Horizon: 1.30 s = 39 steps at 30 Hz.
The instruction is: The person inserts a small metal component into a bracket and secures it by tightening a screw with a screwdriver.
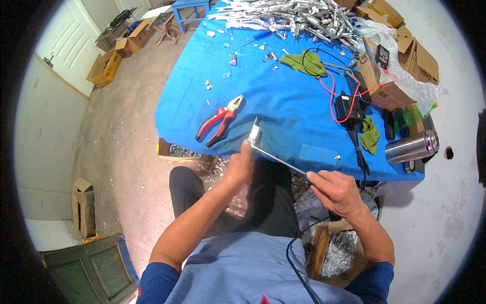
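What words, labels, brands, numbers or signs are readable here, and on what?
None can be read.
Black adapter: white label, too small to read.
Black device: face details too small to read.
Pliers: no legible text.
White part and rod: no legible text.

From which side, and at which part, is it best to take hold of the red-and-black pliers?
Grip the pliers by both handles, probably from the near left side: they lie flat, with the handles spread slightly and pointing toward the near edge of the blue-covered table, while the metal jaws point away.
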Motion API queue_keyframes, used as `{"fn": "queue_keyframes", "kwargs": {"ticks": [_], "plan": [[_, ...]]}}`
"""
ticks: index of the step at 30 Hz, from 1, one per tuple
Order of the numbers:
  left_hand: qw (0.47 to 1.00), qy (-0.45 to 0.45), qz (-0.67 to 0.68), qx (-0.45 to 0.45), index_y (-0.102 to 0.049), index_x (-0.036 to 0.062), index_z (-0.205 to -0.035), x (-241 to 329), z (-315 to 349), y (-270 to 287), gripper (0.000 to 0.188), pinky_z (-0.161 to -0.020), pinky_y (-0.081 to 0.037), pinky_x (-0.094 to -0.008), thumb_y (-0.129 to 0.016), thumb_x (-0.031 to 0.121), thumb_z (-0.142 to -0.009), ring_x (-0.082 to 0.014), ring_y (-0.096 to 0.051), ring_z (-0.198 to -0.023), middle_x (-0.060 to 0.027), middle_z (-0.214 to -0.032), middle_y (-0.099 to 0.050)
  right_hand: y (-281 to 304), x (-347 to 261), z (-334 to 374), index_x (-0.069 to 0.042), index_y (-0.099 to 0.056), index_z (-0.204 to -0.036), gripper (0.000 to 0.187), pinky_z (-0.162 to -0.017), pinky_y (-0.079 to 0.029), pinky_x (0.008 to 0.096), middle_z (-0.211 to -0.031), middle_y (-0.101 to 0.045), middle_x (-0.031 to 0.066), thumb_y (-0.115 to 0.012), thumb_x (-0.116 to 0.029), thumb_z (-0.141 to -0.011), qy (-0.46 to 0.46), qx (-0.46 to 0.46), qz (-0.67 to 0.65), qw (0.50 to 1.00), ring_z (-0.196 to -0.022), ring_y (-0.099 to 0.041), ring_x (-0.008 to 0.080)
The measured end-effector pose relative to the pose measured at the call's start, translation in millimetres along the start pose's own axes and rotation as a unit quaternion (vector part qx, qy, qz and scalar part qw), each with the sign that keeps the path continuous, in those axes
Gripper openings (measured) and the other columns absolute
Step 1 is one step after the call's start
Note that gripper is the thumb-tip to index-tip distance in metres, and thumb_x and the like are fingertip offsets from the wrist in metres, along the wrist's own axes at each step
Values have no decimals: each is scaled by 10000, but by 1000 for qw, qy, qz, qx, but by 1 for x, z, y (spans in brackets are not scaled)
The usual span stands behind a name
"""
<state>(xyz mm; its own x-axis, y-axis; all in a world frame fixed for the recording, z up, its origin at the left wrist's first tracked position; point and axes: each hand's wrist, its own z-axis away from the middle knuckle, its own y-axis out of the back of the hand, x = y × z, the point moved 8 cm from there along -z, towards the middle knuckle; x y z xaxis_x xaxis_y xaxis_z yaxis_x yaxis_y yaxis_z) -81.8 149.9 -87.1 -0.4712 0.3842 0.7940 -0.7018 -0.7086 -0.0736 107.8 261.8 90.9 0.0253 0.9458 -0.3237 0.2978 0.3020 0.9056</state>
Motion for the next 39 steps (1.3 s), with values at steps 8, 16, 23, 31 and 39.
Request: {"fn": "queue_keyframes", "kwargs": {"ticks": [8, 16, 23, 31, 39], "plan": [[998, 27, 53, -9, -313, 177, -599, -1, 5, -5, 649, -449, -243, -309, -402, 732, -924, -124, -246, -456, 27, -543, -270, 8, -2, 0, -43, -664, -1124, 336, -608, -518, 372, -816, -636, 112, -716, -55, -792, -51, -6, -32, 998, -688, -637, 289], [990, 85, 113, 23, -394, 159, -614, -2, 11, -9, 638, -438, -246, -297, -386, 708, -940, -125, -267, -446, 37, -528, -295, 5, -3, 12, -33, -683, -1112, 326, -666, -543, 360, -918, -689, 144, -725, -32, -789, -93, 5, -62, 994, -773, -680, 306], [971, 115, 201, -64, -393, 172, -611, -1, 15, -16, 618, -512, -315, -296, -403, 697, -938, -123, -262, -458, 43, -521, -279, -3, -1, 16, -34, -677, -1132, 319, -669, -540, 373, -919, -672, 139, -704, -49, -815, -94, 27, -71, 993, -778, -668, 309], [972, 104, 203, -57, -362, 179, -606, -4, 12, -14, 629, -520, -327, -313, -382, 714, -936, -135, -261, -451, 44, -513, -262, -13, -5, 17, -23, -661, -1161, 331, -675, -539, 370, -932, -667, 154, -689, -42, -832, -132, -9, -102, 986, -794, -667, 310], [989, 77, 127, -2, -349, 183, -604, -6, 6, -7, 631, -490, -312, -326, -363, 717, -940, -142, -264, -438, 40, -517, -272, 0, -30, 2, -78, -643, -1177, 364, -639, -539, 407, -870, -619, 123, -688, -94, -816, -108, -21, -7, 994, -749, -643, 310]]}}
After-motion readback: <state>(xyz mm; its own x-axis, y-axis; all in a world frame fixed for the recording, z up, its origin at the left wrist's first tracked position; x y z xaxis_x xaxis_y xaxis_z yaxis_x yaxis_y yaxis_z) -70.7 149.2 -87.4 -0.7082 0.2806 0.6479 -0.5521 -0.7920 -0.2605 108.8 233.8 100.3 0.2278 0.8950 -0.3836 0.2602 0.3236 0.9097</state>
